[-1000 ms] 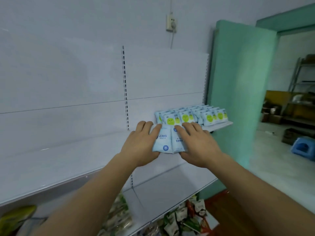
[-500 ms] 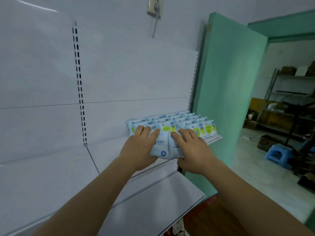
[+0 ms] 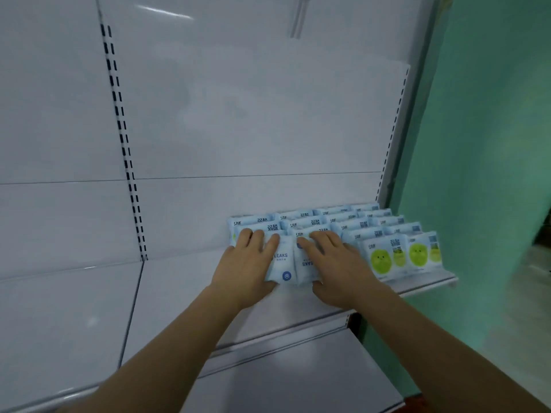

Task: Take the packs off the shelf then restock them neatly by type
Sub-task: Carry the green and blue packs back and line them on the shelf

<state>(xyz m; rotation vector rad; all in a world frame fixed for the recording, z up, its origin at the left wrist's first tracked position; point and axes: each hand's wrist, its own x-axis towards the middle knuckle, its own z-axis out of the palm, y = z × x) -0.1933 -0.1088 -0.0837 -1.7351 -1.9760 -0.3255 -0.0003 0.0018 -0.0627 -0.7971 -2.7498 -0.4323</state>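
Restocking looks well along: your left hand (image 3: 249,265) and right hand (image 3: 335,263), fingers spread, press two front packs (image 3: 293,263) into the rows (image 3: 357,225) mid-frame; shelf (image 3: 179,287) leftward unfilled.

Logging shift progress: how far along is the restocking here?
Done: rows of light-blue packs with green faces stand on the white metal shelf. In hand: left hand and right hand press two blue packs into place. Left: the shelf's bare left stretch.
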